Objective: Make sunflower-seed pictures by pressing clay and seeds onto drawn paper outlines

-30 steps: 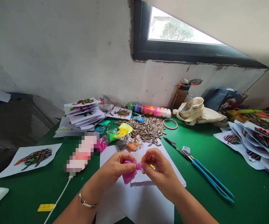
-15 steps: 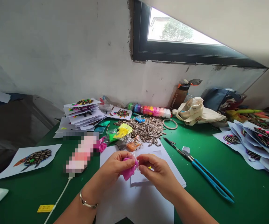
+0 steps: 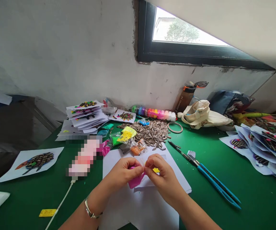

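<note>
Your left hand [image 3: 123,171] grips the pink packet [image 3: 135,182] over the paper [image 3: 140,206], toward the near edge of the worktop [image 3: 255,204]; your right hand [image 3: 161,174] pinches its clear end [image 3: 141,160], which seems to point right.

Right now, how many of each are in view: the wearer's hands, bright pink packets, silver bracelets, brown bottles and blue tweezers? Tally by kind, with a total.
Hands: 2, left hand and right hand
Pink packets: 2, held packet and lying packet
Silver bracelet: 1
Brown bottle: 1
Blue tweezers: 1
Total: 7
</note>
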The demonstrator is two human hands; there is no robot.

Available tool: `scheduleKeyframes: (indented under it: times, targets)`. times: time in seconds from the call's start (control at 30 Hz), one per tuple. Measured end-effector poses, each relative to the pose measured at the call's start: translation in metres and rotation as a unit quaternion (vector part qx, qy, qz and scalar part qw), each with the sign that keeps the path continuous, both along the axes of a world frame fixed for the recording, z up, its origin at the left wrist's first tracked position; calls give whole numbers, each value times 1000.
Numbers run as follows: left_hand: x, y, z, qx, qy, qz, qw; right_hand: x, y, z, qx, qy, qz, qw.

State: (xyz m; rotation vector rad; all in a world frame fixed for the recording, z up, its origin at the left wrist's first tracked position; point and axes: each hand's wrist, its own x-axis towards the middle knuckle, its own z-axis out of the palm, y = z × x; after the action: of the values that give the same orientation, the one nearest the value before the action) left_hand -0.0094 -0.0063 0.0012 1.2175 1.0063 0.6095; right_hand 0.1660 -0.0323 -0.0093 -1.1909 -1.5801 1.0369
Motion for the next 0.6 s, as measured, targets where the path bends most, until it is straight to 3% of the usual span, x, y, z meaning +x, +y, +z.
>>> scheduleKeyframes:
  times: [0.1,0.37,0.6]
  targets:
    - [0,0,1,-4,-12,-5,1000,1,-1,5,54,5,3,999]
    - [-6,3,-1,-11,-80,38,996,6,1,13,-73,54,110,990]
    - [-5,3,-7,-38,-86,2,996,5,3,8,-57,39,104,992]
